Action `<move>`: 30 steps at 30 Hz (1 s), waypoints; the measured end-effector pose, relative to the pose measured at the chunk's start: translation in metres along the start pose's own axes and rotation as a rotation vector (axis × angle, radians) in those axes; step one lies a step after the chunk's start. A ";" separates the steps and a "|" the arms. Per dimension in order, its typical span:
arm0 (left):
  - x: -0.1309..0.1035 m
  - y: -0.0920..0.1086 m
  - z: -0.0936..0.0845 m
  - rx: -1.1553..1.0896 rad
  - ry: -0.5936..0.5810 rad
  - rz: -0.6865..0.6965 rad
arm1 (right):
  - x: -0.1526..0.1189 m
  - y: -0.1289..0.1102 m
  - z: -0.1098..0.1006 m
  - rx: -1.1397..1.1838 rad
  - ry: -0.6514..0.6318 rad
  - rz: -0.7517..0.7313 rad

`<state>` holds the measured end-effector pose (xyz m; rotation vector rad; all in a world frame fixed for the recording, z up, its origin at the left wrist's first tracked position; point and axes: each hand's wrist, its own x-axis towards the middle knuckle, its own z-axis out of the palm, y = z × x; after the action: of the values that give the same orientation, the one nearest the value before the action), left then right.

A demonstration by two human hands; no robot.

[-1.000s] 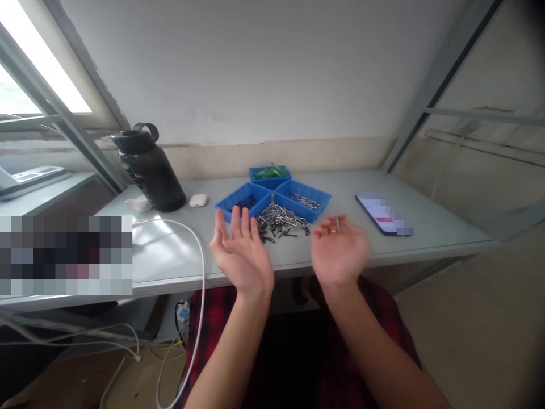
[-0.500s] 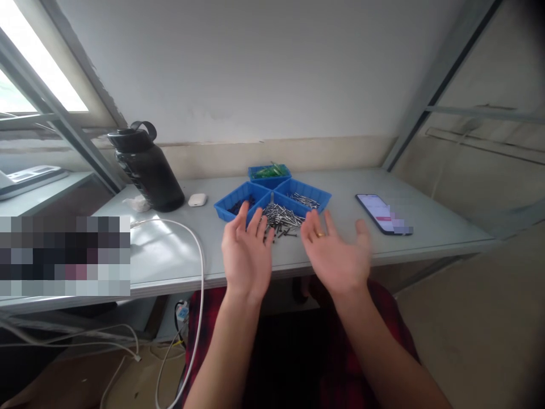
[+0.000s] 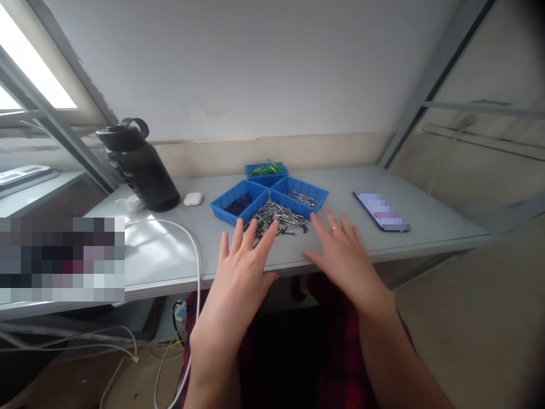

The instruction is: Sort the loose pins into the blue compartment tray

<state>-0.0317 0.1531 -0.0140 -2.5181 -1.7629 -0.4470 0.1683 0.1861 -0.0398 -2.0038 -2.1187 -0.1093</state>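
Workspace with metal-framed desk (image 3: 426, 227)

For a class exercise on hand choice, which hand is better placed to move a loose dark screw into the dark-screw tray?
Probably the left hand: its fingertips are near the loose pile, with the dark-screw tray just beyond. The right hand would need to reach across.

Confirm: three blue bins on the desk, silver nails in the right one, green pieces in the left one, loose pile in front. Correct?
Not quite. The head view shows the green pieces in the rear bin; the left bin holds dark pieces. The rest of your statement stands.
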 end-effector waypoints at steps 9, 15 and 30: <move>0.007 -0.014 0.005 -0.015 -0.023 -0.127 | -0.002 0.011 0.005 0.281 -0.033 0.052; -0.012 -0.029 -0.005 -0.192 0.015 -0.278 | -0.004 0.034 -0.004 0.498 0.089 0.137; 0.011 -0.054 -0.014 -1.440 0.045 -0.036 | 0.045 0.102 0.003 3.000 0.066 0.354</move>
<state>-0.0815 0.1797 -0.0054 -2.9863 -1.6904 -2.4496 0.2669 0.2370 -0.0428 -0.0313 0.0050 1.5817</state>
